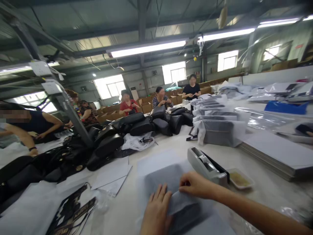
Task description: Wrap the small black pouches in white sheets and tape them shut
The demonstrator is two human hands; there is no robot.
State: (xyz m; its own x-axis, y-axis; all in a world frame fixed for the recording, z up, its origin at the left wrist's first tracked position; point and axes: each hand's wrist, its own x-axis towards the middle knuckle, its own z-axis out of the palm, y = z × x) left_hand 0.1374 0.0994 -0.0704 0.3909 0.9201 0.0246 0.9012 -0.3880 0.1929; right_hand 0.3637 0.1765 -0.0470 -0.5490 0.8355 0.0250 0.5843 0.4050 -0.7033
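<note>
At six o'clock — dark flat bundle [187, 218] under translucent white tissue paper [179, 199]. Left hand [156, 209] lies flat on it, fingers outstretched; right hand [193, 185] pinches the paper (thumb against forefinger) — long grey tape dispenser [216, 174] at four o'clock.

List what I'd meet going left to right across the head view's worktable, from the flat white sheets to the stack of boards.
White sheets, left hand, right hand, shallow dish, stack of boards.
</note>
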